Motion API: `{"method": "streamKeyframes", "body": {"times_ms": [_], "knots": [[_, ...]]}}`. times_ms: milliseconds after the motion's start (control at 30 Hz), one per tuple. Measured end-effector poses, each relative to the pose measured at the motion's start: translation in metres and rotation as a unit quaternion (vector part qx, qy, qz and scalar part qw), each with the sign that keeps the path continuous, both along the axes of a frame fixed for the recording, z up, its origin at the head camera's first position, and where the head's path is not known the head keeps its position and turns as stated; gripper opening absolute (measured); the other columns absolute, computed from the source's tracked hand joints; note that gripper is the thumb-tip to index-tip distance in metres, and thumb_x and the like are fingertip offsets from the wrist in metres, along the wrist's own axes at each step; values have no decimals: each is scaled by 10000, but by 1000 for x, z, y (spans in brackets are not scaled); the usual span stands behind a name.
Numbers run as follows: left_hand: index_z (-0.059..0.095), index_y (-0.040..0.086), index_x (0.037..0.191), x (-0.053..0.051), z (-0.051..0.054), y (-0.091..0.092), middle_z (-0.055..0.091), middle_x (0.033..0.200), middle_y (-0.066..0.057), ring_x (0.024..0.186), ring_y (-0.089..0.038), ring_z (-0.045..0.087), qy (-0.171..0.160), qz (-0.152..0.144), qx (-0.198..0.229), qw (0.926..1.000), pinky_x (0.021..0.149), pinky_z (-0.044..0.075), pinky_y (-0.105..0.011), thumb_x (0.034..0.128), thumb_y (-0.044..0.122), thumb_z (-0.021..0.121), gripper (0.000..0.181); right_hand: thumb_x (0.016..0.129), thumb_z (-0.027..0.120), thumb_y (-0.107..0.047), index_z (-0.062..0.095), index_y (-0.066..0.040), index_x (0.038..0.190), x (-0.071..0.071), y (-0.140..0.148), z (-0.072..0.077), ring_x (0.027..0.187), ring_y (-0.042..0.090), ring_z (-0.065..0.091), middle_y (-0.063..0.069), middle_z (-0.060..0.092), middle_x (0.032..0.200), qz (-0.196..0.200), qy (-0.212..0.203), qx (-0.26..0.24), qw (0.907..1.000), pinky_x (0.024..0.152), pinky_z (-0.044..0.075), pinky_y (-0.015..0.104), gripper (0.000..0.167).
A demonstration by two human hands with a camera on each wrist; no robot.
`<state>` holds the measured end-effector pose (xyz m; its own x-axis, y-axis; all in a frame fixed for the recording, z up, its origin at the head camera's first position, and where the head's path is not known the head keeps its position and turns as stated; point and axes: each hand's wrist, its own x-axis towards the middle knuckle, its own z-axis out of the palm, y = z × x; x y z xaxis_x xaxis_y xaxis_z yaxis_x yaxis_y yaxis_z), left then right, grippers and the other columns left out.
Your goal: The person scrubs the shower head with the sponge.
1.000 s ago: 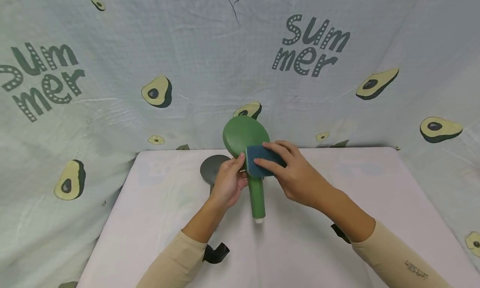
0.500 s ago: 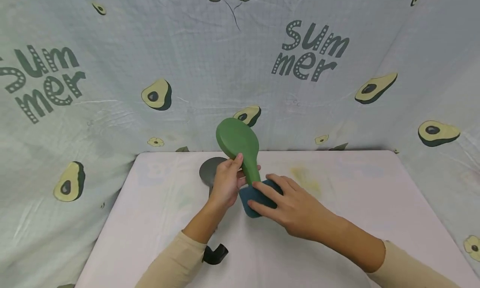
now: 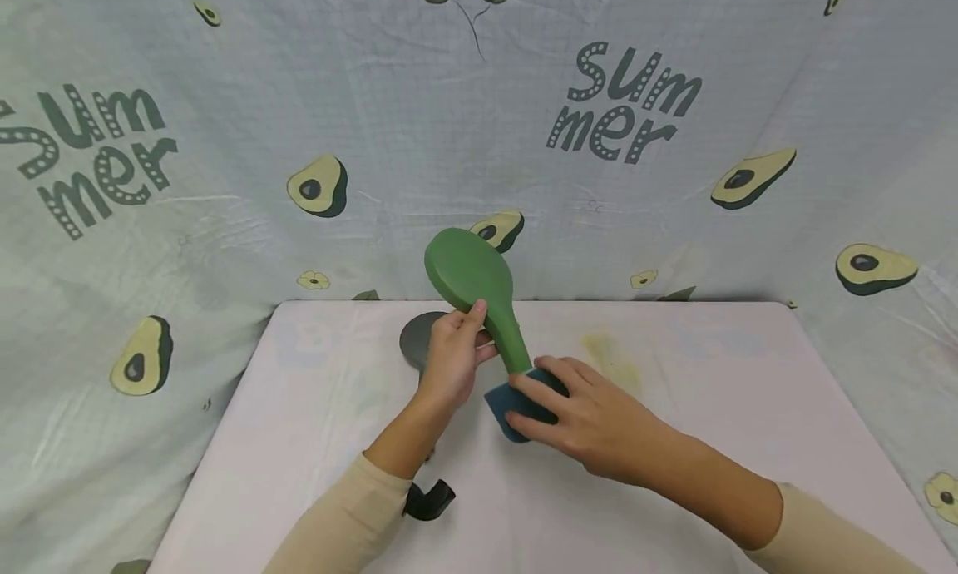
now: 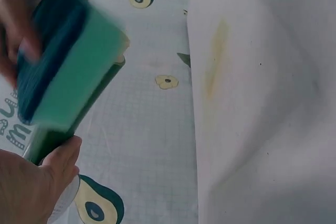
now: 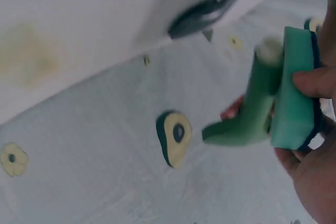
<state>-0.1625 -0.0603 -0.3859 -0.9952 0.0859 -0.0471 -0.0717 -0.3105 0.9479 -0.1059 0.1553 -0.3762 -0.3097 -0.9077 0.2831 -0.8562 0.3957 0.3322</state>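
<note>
A green hand shower head (image 3: 471, 270) is held tilted above the table, its round head up and to the left. My left hand (image 3: 452, 353) grips it at the neck, thumb in front and fingers behind. My right hand (image 3: 591, 416) pinches a sponge (image 3: 516, 408) with a dark blue face and a green foam side. That sponge lies against the lower handle and hides the handle's end in the head view. In the right wrist view the foam (image 5: 294, 93) is beside the handle, and a pale end piece (image 5: 270, 51) shows. The left wrist view shows the sponge blurred.
A dark grey round-headed utensil (image 3: 419, 341) with a long handle lies on the white table (image 3: 711, 391), partly behind my left hand and forearm. A yellowish stain (image 3: 609, 358) marks the tabletop. A printed cloth (image 3: 404, 141) hangs behind the table's far edge.
My right hand has moved the sponge from the shower head's neck down to the lower handle. The left hand has tilted the shower head to the left, keeping its grip.
</note>
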Motion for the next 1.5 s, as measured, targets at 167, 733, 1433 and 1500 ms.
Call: {"method": "streamKeyframes", "body": {"times_ms": [167,733,1433,1500], "knots": [[532,-142,1357,-2,0,-3,631,1313,-320,1097,-373,726,29,92,36,9999,881,618,-418,1119,206,459,427,916,769,-199,612,-297,1374,8,10,-14,1189,359,561,108,542,1458,448,-229,-426,9978,964,557,452,493],[541,-181,1269,6,-1,14,701,1032,-51,894,-114,730,139,-317,997,9944,760,627,-314,1016,2,539,312,972,666,-76,319,-108,1550,-46,0,-22,1395,348,453,177,316,1587,-999,-2513,-3598,8930,1073,484,584,675],[497,-143,1341,6,-1,9,702,1103,-101,955,-157,740,177,-48,1152,9932,810,628,-307,986,-76,555,365,961,636,12,230,-23,1552,-20,-3,-45,1402,299,477,152,337,1598,-602,-3345,-4167,8431,1164,452,418,717],[498,-160,1312,8,-2,11,697,1048,-56,926,-115,720,194,-49,1125,9935,785,626,-294,978,-92,556,346,975,621,19,210,-58,1571,-24,-6,-37,1349,328,544,146,343,1597,-747,-3517,-4304,8280,1134,468,512,728]]}}
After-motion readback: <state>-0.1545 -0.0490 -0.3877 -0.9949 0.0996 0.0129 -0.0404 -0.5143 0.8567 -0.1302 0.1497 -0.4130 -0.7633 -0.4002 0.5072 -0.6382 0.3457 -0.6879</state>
